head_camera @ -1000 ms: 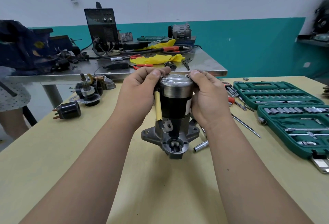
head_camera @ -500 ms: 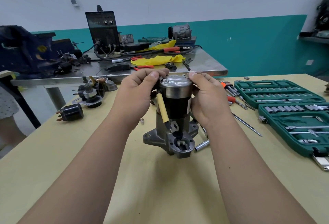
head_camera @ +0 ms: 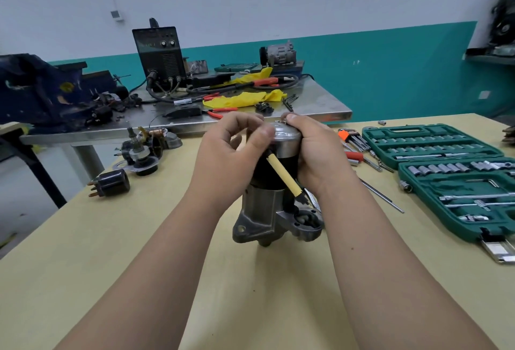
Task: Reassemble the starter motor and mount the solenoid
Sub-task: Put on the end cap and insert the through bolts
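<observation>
Here we go: the starter motor (head_camera: 274, 199) stands upright in the middle of the yellow desk (head_camera: 139, 252), nose housing down, silver end cap on top. The right hand (head_camera: 317, 154) comes in from 3 o'clock, fingers curled round the cap and black body. The left hand (head_camera: 231, 160) is at 9 o'clock, thumb pressed on the cap's edge and fingers curled over its far rim; whether they pinch anything small up there, I cannot tell. A yellow-sleeved lead (head_camera: 284, 174) runs slanting down the motor's front. Out at 3 o'clock lies an open green socket case (head_camera: 434, 143), at 10 o'clock a cluster of loose motor parts (head_camera: 142, 152), and at 9 o'clock a black cylinder with prongs (head_camera: 111, 184).
</observation>
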